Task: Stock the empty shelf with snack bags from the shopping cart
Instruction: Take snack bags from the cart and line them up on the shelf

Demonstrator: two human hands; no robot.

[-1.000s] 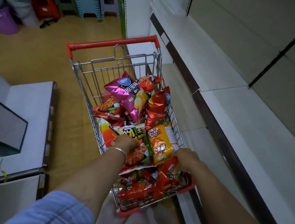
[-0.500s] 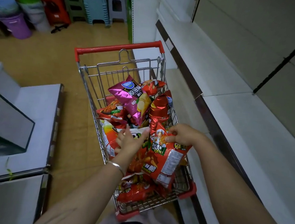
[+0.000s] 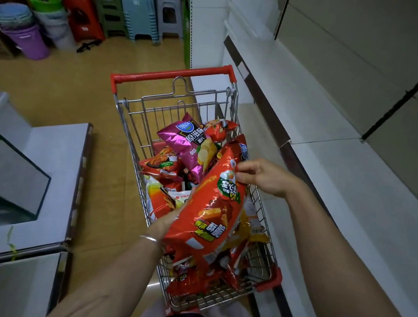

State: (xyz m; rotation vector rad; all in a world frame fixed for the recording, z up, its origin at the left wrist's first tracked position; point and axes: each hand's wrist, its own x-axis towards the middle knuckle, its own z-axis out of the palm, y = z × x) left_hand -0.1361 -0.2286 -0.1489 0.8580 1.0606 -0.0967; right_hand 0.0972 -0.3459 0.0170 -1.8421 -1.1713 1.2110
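A wire shopping cart with a red handle stands below me, full of snack bags. A large red snack bag is raised above the cart. My right hand pinches its upper edge, and my left hand holds it from underneath at its left side, mostly hidden by the bag. A pink chip bag and several red and yellow bags lie in the cart. The white shelf on the right is bare.
A lower white shelf board runs beside the cart on the right. A white display unit with a dark box stands to the left. Stacked plastic stools and buckets line the far end of the wooden floor.
Both hands reached into the cart, took a large red bag and lifted it up. My view has risen and tilted toward the aisle's far end.
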